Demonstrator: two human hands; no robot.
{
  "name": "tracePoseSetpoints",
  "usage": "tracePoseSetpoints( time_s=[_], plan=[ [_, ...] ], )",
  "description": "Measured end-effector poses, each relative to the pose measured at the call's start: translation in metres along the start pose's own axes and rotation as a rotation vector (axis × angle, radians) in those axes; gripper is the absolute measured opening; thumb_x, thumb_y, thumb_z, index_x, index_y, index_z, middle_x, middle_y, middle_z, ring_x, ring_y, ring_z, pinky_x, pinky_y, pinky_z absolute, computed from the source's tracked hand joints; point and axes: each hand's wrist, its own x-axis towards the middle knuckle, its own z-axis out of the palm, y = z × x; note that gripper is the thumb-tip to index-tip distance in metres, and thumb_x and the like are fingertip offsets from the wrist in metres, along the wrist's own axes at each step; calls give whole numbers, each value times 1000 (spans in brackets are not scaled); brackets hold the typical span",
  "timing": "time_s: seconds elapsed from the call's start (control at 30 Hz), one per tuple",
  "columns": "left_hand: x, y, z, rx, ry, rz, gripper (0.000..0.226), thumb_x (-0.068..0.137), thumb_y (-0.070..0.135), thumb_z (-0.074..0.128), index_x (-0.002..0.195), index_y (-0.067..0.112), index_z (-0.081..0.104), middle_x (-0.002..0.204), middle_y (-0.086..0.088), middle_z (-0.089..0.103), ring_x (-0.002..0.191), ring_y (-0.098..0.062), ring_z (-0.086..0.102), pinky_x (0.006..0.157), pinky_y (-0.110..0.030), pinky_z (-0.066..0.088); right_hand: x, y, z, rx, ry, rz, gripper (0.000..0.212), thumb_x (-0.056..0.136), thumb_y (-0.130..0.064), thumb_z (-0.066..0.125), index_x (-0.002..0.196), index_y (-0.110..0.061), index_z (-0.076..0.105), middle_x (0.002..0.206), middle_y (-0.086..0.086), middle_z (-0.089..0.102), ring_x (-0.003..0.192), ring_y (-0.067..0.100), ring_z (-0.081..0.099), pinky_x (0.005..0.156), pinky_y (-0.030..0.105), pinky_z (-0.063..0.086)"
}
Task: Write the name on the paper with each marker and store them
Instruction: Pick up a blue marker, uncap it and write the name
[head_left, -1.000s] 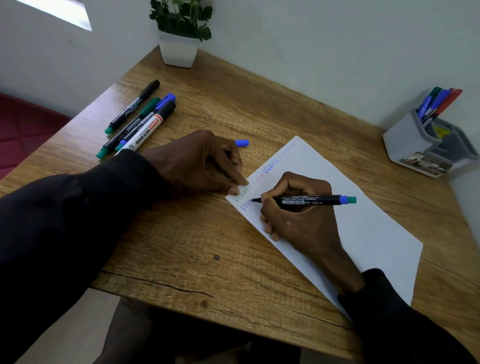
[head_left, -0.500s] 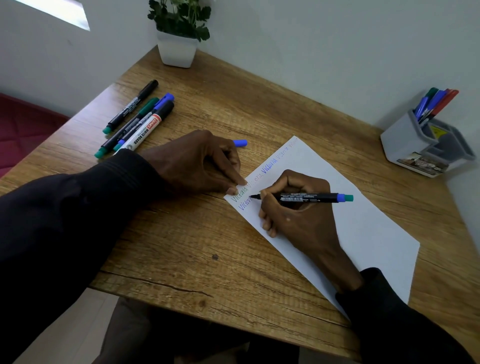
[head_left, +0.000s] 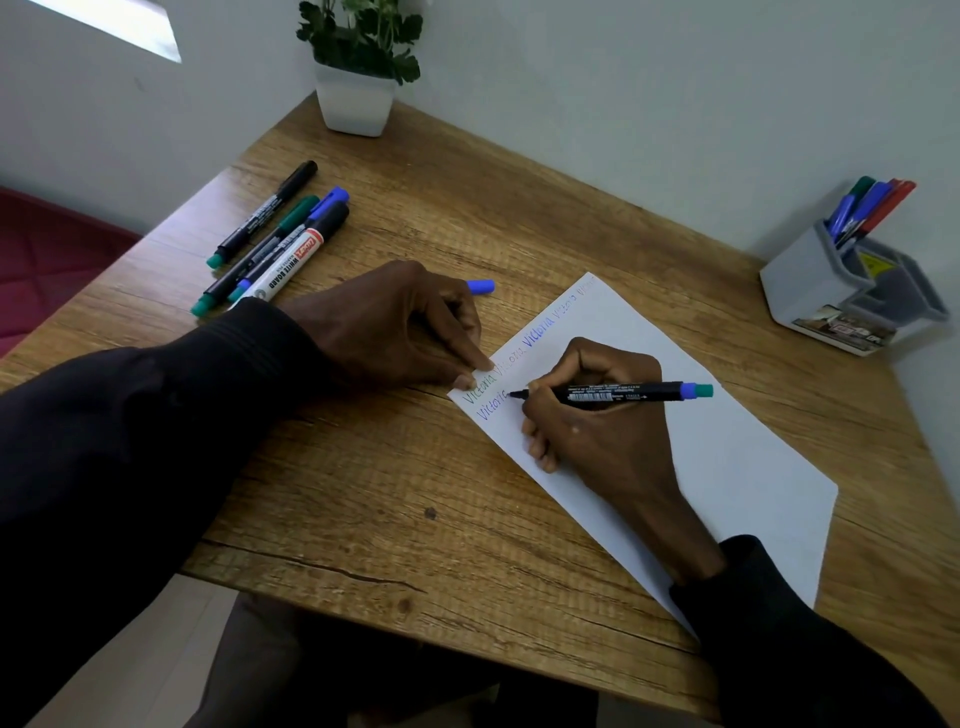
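Observation:
A white paper (head_left: 727, 441) lies on the wooden table (head_left: 363, 493) with the name written several times along its top edge in green and blue. My right hand (head_left: 597, 421) grips an uncapped black marker (head_left: 623, 392) with a blue and teal end. Its tip touches the paper at the end of a second, blue line. My left hand (head_left: 395, 327) presses the paper's left corner with fingertip and thumb. A blue cap (head_left: 480, 286) sticks out from under that hand's curled far fingers.
Several capped markers (head_left: 275, 244) lie together at the table's far left. A grey holder (head_left: 841, 291) with several markers stands at the right by the wall. A potted plant (head_left: 358, 88) sits at the far corner.
The marker tip has crept a little to the right along the second line, adding letters. My left hand has stayed on the paper's corner.

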Motion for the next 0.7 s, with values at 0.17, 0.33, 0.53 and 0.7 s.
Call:
tracePoseSetpoints(
  time_s=[0.17,0.33,0.53,0.7],
  plan=[
    [0,-2,0,37,6,4,30,75,20,81,98,37,72,104,13,67,98,2,62,81,-7,48,2,0,-7,190,38,50,19,94,16,58,76,10,58,62,21,67,43,29,61,40,29,48],
    [-1,-1,-2,33,13,-12,25,77,23,78,103,25,77,104,10,68,99,-3,64,86,-15,51,13,-6,-18,454,81,164,21,98,9,51,80,3,62,66,18,67,50,23,60,45,25,47],
    [0,-2,-4,45,385,-66,20,79,18,78,99,20,77,100,8,69,95,-6,64,84,-23,54,21,-10,-34,673,71,162,16,97,-2,56,97,5,71,80,16,72,68,19,69,62,21,57],
    [2,-3,-4,174,556,-145,29,79,27,78,107,22,74,106,8,63,95,-7,60,81,-25,54,21,-21,-37,864,20,223,36,97,-9,44,101,14,72,83,22,73,70,23,71,62,24,59]
  ],
)
